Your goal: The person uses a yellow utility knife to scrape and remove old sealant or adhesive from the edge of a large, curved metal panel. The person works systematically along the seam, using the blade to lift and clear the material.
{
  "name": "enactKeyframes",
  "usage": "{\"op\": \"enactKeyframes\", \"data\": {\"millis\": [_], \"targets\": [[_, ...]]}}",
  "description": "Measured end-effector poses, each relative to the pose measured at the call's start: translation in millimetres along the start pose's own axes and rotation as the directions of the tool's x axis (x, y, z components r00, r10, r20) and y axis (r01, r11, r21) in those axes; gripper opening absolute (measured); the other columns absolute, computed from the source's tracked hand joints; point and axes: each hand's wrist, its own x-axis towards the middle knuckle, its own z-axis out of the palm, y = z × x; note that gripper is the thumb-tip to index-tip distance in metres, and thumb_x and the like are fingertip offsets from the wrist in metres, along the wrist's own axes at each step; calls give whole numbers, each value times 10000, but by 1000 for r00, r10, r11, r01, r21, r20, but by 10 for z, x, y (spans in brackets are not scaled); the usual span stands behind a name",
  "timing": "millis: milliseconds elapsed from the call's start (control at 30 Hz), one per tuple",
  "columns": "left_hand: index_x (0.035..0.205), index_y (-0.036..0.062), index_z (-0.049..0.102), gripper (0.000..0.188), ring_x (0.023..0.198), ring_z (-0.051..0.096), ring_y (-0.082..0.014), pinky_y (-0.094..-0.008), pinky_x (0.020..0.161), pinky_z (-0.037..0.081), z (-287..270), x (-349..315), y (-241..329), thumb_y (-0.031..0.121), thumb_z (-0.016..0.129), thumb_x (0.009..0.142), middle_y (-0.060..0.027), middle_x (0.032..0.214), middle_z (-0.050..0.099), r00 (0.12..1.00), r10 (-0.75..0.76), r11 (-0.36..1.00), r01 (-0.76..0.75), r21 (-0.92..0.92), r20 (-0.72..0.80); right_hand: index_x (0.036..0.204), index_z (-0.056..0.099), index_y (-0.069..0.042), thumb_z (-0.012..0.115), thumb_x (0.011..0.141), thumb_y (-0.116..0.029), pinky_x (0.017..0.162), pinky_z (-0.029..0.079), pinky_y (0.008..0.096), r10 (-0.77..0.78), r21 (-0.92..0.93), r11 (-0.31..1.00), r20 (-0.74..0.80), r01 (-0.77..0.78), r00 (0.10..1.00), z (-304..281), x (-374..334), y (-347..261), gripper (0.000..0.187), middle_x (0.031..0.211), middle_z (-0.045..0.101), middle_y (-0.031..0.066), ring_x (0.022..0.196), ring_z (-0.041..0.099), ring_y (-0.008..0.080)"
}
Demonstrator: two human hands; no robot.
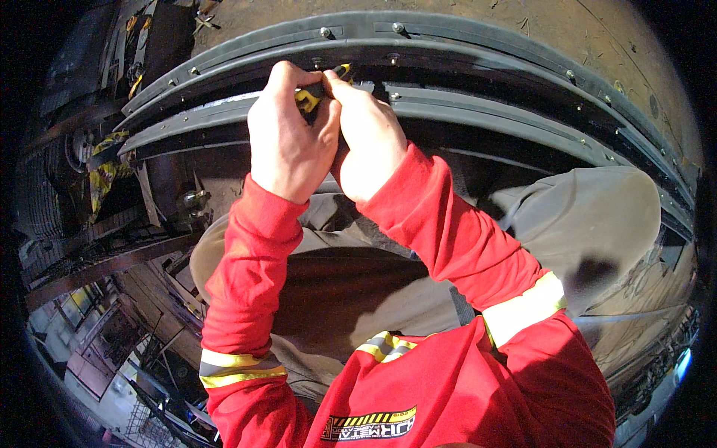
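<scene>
My left hand (291, 134) and my right hand (371, 138) meet over the long dark metal rails (463, 112), fingers pinched close together. Between them they hold a small yellow-and-black hand tool (307, 99). Most of it is covered by my fingers, so its exact kind does not show. A yellow-and-black tip (343, 70) pokes out beyond my right fingertips, just short of the far rail. Bolts (393, 59) with nuts stand along the rails near my hands.
My bent knees in grey trousers (582, 216) lie on the near side of the rails. Brown floor (508, 22) stretches beyond them. At the left are dark metal parts and a yellow-and-black striped piece (102, 183). Mixed equipment (97, 343) stands at the lower left.
</scene>
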Motion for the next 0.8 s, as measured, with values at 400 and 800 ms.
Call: {"op": "enactKeyframes", "data": {"millis": [400, 800], "targets": [[950, -22, 536, 246, 730, 652, -362, -369, 674, 516, -12, -109, 36, 69, 696, 786, -217, 801, 620, 999, 47, 999, -47, -10, 19, 1050, 633, -85, 522, 989, -291, 802, 502, 336, 4, -5, 1000, 39, -4, 999, -116, -64, 85, 242, 1010, 672, 78, 899, 635, 190], [936, -14, 520, 254, 740, 649, -378, -385, 679, 515, 125, -64, -70, 54, 702, 772, -216, 788, 615, 1000, 8, 1000, -7, -15, 14, 1068, 614, -87, 492, 996, -315, 806, 512, 360, 32, 5, 999, -1, -32, 999, -173, 108, 75, 268, 1003, 664, 91, 913, 632, 214]]}}
